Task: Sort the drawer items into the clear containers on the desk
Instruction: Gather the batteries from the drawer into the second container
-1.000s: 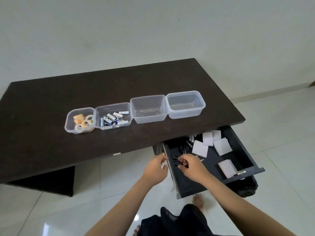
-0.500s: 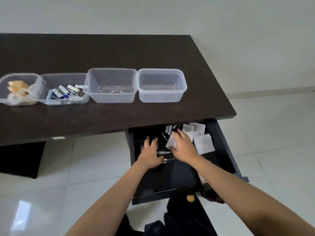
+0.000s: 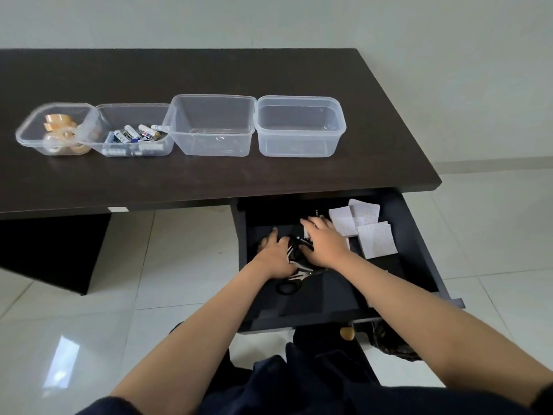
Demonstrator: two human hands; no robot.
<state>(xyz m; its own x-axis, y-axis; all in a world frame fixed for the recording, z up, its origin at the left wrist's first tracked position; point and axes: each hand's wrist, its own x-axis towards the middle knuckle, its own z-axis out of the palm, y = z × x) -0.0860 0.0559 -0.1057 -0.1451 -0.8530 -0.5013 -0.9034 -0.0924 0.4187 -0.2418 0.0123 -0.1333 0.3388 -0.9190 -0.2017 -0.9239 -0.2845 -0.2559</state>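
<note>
Spanning the upper half of the frame, the dark brown wooden desk (image 3: 209, 76) carries four clear plastic containers in a row, set near its front edge, probably so each drop from below is short. Below the desk's right end the black open drawer (image 3: 419, 250) is pulled out. The two right-hand tubs, one empty clear container (image 3: 212, 145) and its empty neighbour (image 3: 299, 148), wait for a category; the next one left holds small batteries (image 3: 134, 134), and the far-left one holds rolls of clear tape (image 3: 59, 136). White square paper pads (image 3: 375, 241) lie at the drawer's upper right. At centre frame both hands work over a cluster of black-handled scissors (image 3: 288, 287). The left hand (image 3: 273, 254) lies spread, fingers apart, over the pile, seemingly steadying it. The right hand (image 3: 324, 244) covers the items beside it; whether its fingers have closed on anything I cannot tell.
</note>
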